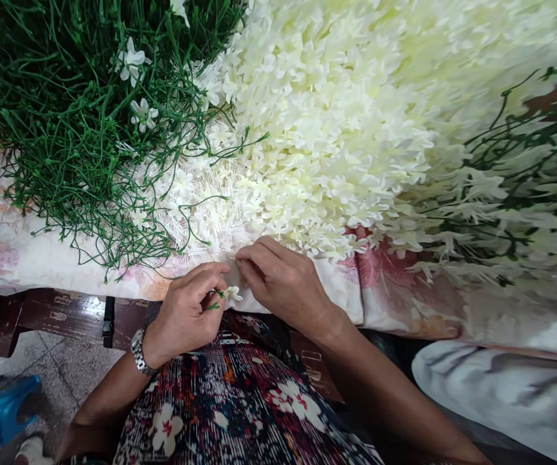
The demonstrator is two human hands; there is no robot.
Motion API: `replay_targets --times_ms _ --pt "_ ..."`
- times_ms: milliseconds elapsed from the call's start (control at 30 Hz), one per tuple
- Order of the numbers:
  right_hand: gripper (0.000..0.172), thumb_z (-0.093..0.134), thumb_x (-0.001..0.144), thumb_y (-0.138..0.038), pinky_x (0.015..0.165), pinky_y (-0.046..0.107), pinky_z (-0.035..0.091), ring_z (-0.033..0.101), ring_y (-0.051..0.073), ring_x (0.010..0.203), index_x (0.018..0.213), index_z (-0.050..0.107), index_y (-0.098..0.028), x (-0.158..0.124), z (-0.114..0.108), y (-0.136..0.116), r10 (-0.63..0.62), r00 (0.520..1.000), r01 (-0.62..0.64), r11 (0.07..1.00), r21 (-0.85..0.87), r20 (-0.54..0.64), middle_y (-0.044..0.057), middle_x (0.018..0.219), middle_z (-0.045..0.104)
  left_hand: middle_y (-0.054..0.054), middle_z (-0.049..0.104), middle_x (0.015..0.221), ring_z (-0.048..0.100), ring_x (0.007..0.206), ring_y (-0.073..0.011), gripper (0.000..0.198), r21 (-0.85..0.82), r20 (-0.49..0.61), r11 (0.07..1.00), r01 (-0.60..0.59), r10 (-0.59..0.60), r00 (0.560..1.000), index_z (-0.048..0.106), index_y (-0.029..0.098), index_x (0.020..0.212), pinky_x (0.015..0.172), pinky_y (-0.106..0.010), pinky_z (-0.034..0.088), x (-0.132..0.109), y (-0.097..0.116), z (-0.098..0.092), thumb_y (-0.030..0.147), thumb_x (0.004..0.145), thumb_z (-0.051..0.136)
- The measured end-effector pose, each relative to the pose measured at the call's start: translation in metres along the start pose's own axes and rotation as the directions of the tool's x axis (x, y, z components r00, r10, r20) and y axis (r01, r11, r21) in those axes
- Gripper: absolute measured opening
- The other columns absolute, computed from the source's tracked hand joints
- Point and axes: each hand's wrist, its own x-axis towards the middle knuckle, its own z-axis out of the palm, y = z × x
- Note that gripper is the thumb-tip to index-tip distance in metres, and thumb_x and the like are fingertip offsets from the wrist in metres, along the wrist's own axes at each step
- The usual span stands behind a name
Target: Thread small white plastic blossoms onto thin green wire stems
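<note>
My left hand (193, 303), with a watch on its wrist, is closed round a green artificial flower stem. Bits of green show between its fingers, and a small white blossom (233, 293) sticks out toward the right. Close by, my right hand (285, 281) is pinched, its fingertips a little above and right of that blossom. Whatever lies between those fingertips is too small to make out. Just beyond both hands, a heap of loose white petal blossoms (327, 129) covers the cloth, and a pile of green plastic stems (79, 123) lies to the left.
Finished-looking white blossoms on green stems (515, 200) lie in a bunch at the right. A floral cloth (89, 274) covers the table down to its front edge. A blue stool (4, 400) stands on the floor at lower left. Light-coloured fabric (496, 387) shows at lower right.
</note>
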Motion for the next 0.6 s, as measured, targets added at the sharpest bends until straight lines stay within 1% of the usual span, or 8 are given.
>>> replay_targets --times_ms 100,200,267,400,467,533,600 --pt "0.013 0.04 0.081 -0.016 0.058 0.023 0.038 0.047 0.01 0.064 0.075 0.051 -0.016 -0.0024 -0.0008 0.0019 0.04 0.999 -0.041 0.986 0.163 0.014 0.002 0.067 0.049 -0.01 0.061 0.099 0.056 0.095 -0.0182 0.017 0.016 0.048 1.0 -0.021 0.02 0.999 0.048 0.018 0.071 0.073 -0.032 0.048 0.002 0.0015 -0.0003 0.002 0.069 0.042" --pt "0.01 0.04 0.08 -0.016 0.059 0.024 0.039 0.047 0.01 0.065 0.076 0.049 -0.017 -0.0045 -0.0023 0.0032 0.059 0.998 -0.061 0.967 0.246 0.016 0.001 0.068 0.049 -0.009 0.062 0.095 0.056 0.097 -0.0198 0.018 0.026 0.077 0.998 -0.049 0.047 0.996 0.048 0.018 0.068 0.07 -0.032 0.049 0.0034 0.0023 0.0004 0.001 0.067 0.042" --pt "0.009 0.041 0.08 -0.015 0.059 0.024 0.039 0.047 0.01 0.065 0.077 0.049 -0.017 -0.0054 -0.0031 0.0038 0.061 0.998 -0.063 0.96 0.271 0.016 0.001 0.068 0.049 -0.009 0.062 0.095 0.056 0.097 -0.0201 0.019 0.034 0.082 0.998 -0.061 0.058 0.995 0.047 0.018 0.067 0.069 -0.032 0.05 0.0033 0.0019 0.0013 0.0 0.066 0.041" --pt "0.011 0.04 0.078 -0.012 0.059 0.024 0.04 0.048 0.01 0.065 0.078 0.05 -0.017 -0.0059 -0.0043 0.0041 0.058 0.998 -0.058 0.956 0.287 0.007 0.001 0.069 0.05 -0.01 0.058 0.107 0.057 0.096 -0.0192 0.018 0.08 0.107 0.994 -0.072 0.063 0.992 0.048 0.017 0.07 0.071 -0.031 0.049 0.0009 -0.0003 0.0039 0.0 0.067 0.041" --pt "0.01 0.041 0.078 -0.011 0.059 0.023 0.041 0.049 0.01 0.065 0.079 0.05 -0.017 -0.006 -0.0046 0.0037 0.058 0.998 -0.057 0.951 0.304 0.006 0.001 0.069 0.051 -0.011 0.057 0.109 0.056 0.099 -0.0198 0.017 0.112 0.114 0.99 -0.084 0.071 0.991 0.048 0.017 0.071 0.073 -0.031 0.049 -0.0006 -0.0014 0.0053 0.001 0.068 0.04" --pt "0.012 0.043 0.077 -0.011 0.058 0.023 0.041 0.05 0.01 0.066 0.084 0.051 -0.016 -0.0062 -0.0046 0.0029 0.074 0.997 -0.071 0.941 0.33 0.005 0.002 0.072 0.053 -0.011 0.057 0.11 0.056 0.098 -0.0201 0.017 0.136 0.122 0.987 -0.091 0.074 0.99 0.048 0.016 0.071 0.073 -0.032 0.049 -0.0016 -0.0021 0.0062 0.002 0.068 0.04" --pt "0.018 0.044 0.077 -0.011 0.06 0.023 0.042 0.052 0.01 0.07 0.092 0.051 -0.015 -0.0064 -0.0045 0.002 0.091 0.996 -0.084 0.931 0.356 -0.003 0.003 0.078 0.055 -0.011 0.057 0.109 0.057 0.095 -0.0198 0.017 0.157 0.129 0.984 -0.088 0.068 0.989 0.049 0.016 0.073 0.072 -0.032 0.049 -0.0019 -0.002 0.0066 0.003 0.068 0.039"
